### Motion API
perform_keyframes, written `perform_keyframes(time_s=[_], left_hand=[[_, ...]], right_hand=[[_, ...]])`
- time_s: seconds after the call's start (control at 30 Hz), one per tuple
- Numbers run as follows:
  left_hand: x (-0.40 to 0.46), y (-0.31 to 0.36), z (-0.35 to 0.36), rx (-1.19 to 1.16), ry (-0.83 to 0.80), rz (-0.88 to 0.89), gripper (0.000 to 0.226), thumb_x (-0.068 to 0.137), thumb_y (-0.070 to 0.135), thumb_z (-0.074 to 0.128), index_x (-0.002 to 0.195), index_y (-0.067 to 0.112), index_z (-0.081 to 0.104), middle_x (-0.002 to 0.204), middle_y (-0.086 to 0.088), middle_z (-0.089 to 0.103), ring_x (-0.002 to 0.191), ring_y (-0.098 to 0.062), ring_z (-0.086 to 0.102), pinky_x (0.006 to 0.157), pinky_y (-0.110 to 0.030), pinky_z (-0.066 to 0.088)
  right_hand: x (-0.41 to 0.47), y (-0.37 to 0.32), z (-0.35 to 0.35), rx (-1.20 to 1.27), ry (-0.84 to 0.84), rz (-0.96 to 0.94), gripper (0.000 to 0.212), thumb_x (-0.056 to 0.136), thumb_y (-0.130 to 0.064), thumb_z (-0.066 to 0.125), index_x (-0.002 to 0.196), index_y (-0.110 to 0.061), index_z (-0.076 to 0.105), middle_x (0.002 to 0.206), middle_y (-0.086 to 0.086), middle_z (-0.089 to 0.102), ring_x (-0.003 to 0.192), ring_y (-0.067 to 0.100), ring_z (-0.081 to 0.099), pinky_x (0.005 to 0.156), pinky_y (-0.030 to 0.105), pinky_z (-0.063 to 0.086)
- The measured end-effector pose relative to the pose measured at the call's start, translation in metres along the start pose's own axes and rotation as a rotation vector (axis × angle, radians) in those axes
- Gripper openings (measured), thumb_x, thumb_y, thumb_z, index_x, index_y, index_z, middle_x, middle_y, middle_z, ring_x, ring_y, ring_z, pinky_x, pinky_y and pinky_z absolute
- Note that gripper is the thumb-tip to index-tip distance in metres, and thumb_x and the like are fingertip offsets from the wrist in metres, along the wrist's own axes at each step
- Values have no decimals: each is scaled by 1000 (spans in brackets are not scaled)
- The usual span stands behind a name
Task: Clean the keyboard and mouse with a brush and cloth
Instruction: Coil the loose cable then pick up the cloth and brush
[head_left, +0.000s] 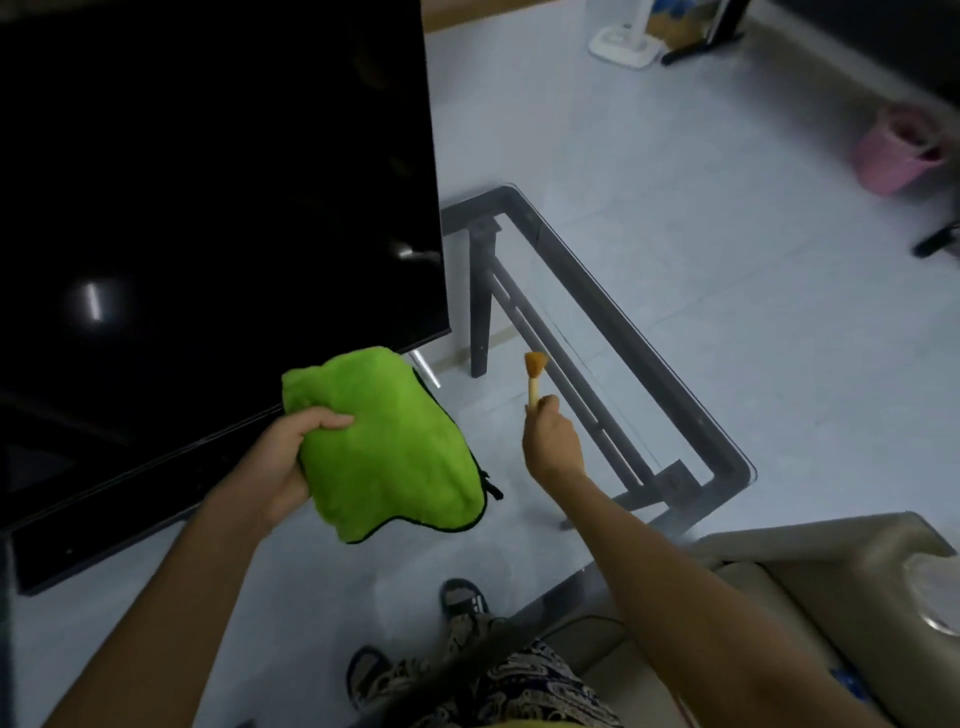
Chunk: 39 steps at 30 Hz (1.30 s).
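- Two hands raised, both occupied.
- Left hand (291, 457) grips bunched green cloth (384, 447).
- Right hand (553, 441) pinches brush (535, 375), long axis upright, bristles pointing up.

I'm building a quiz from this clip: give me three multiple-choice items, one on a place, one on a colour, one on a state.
1. Where is the brush?
A. on the glass table
B. in the right hand
C. on the floor

2. What colour is the cloth?
A. green
B. pink
C. white

3. How is the big screen?
A. showing a picture
B. cracked
C. dark

B: the right hand holds its handle, bristles up.
A: the left hand grips bright green fabric.
C: it only reflects light.
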<state>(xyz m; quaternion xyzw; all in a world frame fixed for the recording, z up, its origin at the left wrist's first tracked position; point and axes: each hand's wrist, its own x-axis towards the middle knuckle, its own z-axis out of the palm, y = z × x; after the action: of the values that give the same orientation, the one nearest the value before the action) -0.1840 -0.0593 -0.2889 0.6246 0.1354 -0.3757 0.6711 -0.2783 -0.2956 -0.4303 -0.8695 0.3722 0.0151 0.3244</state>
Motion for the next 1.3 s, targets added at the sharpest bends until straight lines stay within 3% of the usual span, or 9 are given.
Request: perform_keyframes(time_s=[0.2, 0.33, 0.43, 0.6, 0.8, 0.97, 1.1, 1.2, 1.3], left_hand=[[-36, 66, 35, -26, -227, 150, 25, 77, 5, 56, 95, 11, 72, 97, -8, 75, 83, -21, 73, 70, -37, 60], [-68, 144, 64, -3, -343, 344, 23, 73, 8, 57, 80, 11, 79, 91, -8, 76, 81, -18, 73, 69, -30, 60], [-85, 211, 82, -54, -377, 485, 23, 74, 9, 57, 83, 8, 79, 92, -10, 75, 83, -20, 73, 74, -34, 60], [-96, 307, 100, -65, -412, 645, 27, 88, 9, 52, 84, 7, 78, 93, -10, 75, 85, -22, 73, 82, -39, 58], [-57, 362, 100, -86, -338, 607, 24, 93, 11, 47, 93, 3, 70, 83, -11, 75, 75, -22, 73, 67, -35, 61], [6, 362, 99, -77, -259, 477, 20, 92, 12, 48, 96, 3, 66, 77, -12, 74, 68, -23, 73, 67, -34, 60], [39, 357, 106, -55, -213, 408, 20, 94, 8, 45, 93, 1, 63, 69, -11, 73, 60, -20, 72, 55, -29, 59], [51, 359, 105, 161, -137, 374, 20, 93, 4, 44, 94, 2, 64, 68, -8, 73, 59, -18, 70, 58, -25, 57], [57, 363, 109, 713, 194, 521, 35, 86, 6, 60, 119, -6, 57, 110, -16, 67, 95, -26, 65, 83, -33, 52]], right_hand=[[2, -47, -95, 316, 333, -237, 21, 102, -24, 35, 121, -17, 40, 57, 6, 51, 47, 23, 48, 42, 33, 28], [23, -118, -174, 422, 581, -397, 31, 100, -21, 38, 131, -21, 41, 60, 8, 54, 50, 26, 46, 47, 36, 24], [40, -189, -234, 488, 703, -549, 33, 98, -17, 41, 131, -22, 44, 60, 8, 55, 53, 28, 47, 51, 34, 25], [63, -296, -297, 537, 852, -696, 37, 97, -22, 40, 133, -18, 47, 73, 14, 64, 68, 32, 59, 61, 37, 40], [85, -347, -312, 481, 824, -710, 37, 95, -13, 44, 131, -14, 50, 91, 17, 68, 86, 36, 60, 64, 29, 29], [116, -346, -300, 461, 804, -690, 34, 95, -13, 44, 128, -13, 52, 87, 17, 67, 83, 35, 60, 64, 30, 29], [134, -338, -290, 452, 780, -683, 31, 98, -17, 43, 126, -12, 53, 83, 11, 64, 82, 34, 60, 63, 31, 31], [142, -328, -284, 421, 744, -667, 30, 99, -21, 41, 126, -13, 53, 82, 5, 61, 82, 28, 59, 64, 31, 33], [157, -319, -276, 312, 691, -679, 29, 97, -17, 41, 121, -13, 56, 91, 11, 66, 87, 29, 60, 67, 32, 36]])
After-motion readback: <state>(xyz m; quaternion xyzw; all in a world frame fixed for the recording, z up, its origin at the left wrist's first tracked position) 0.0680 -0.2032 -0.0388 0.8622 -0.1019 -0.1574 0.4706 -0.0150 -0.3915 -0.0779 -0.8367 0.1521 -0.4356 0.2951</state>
